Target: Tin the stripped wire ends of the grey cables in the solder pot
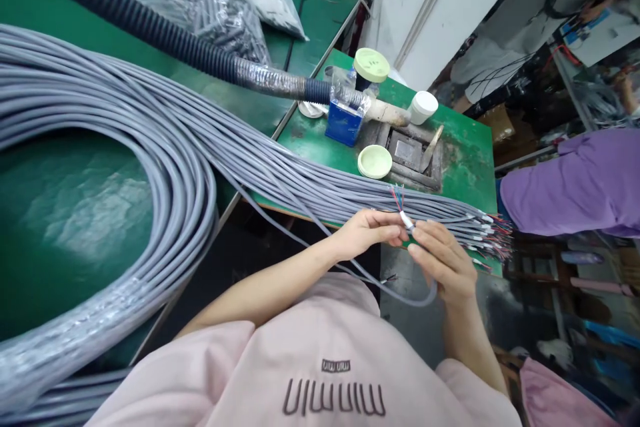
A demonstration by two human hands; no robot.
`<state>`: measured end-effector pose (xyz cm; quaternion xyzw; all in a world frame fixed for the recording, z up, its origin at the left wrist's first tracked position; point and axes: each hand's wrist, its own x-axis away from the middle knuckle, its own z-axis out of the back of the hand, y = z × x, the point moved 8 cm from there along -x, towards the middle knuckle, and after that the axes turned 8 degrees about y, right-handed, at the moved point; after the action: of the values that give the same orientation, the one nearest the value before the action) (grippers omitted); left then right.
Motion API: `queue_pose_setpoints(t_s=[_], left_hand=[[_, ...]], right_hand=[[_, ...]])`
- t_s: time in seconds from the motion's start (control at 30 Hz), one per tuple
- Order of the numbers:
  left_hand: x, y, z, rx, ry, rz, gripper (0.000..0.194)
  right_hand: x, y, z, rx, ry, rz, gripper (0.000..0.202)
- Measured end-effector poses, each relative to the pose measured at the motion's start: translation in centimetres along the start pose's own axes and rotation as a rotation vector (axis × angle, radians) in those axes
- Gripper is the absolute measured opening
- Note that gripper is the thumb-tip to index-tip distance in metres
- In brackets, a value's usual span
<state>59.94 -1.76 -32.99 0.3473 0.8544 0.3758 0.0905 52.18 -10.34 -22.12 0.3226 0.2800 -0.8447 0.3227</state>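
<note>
A grey cable point(420, 302) loops up between my hands, its end wrapped in white, with thin red, blue and other coloured wires point(398, 197) fanning out of the tip. The fingers of my right hand point(445, 260) close round the cable just below the white part. From the other side, my left hand point(373, 233) pinches with thumb and forefinger beside the white wrap; whether its fingertips grip the cable or only rest by it is hard to see. Behind both hands lies a thick bundle of grey cables point(300, 177), with stripped, coloured wire ends point(495, 237) at the right.
On the green bench stand a solder pot point(407, 150), a blue box point(344, 123), a pale green lid point(375, 161) and a white jar point(423, 107). A black corrugated hose point(165, 33) crosses above a large cable coil point(185, 193). A person in purple point(575, 180) is at the right.
</note>
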Motion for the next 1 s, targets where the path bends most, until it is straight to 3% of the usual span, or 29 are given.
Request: queue_pose_setpoints(t_s=[0.23,0.5,0.8,0.9,1.0], left_hand=[[0.7,-0.7,-0.2,-0.001,0.017,-0.015,0.036],[0.7,-1.0,-0.3,0.032,-0.030,-0.002,0.032],[0.6,-1.6,0.1,0.142,0.020,0.048,0.038],[0.5,-1.4,0.6,0.086,0.092,0.013,0.035],[0.4,-0.8,0.7,-0.035,0.156,-0.067,0.029]], right_hand=[[2.3,-2.2,-0.3,0.070,-0.106,0.096,0.035],[2.5,-3.1,-0.1,0.166,-0.121,0.113,0.035],[2.8,-3.0,-0.6,0.131,-0.129,0.086,0.035],[3.0,-2.5,-0.7,0.046,-0.106,0.016,0.041],[3.1,-0.8,-0.5,-0.047,0.003,-0.246,0.046]])
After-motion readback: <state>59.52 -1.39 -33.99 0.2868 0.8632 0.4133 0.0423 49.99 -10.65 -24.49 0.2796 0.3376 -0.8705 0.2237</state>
